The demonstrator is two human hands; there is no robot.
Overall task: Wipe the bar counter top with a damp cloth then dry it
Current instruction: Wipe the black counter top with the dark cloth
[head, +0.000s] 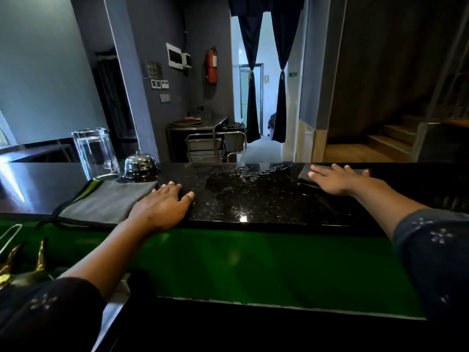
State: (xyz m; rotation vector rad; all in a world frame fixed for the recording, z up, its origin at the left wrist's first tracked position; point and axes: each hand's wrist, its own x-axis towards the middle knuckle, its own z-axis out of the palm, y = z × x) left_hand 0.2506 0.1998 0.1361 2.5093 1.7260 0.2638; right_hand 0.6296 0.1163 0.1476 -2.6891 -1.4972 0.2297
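Right hand [338,179] lay flat, fingers straight, pressing the dark cloth [304,175] onto the bar counter top [241,207] at its far edge, right of centre. No curl, no pinch; palm load only. Wet patch [241,179] sat just left of that cloth and ran along the counter's long axis, left-right across the view, so the damp pass looked mid-way: sheen covered the middle, while the stretch farther right was too dark to judge.

Left hand [162,207] rested on the near right corner of the grey cloth [109,201], fingers loosely extended on cloth and stone, gripping nothing. That cloth lay spread flat at the left, just beside the glass [95,153] and bell [140,163].

Key geometry: the wet zone lay between the two hands. Right hand was nearer for wiping leftward; left hand already sat on what was likely the drying cloth.
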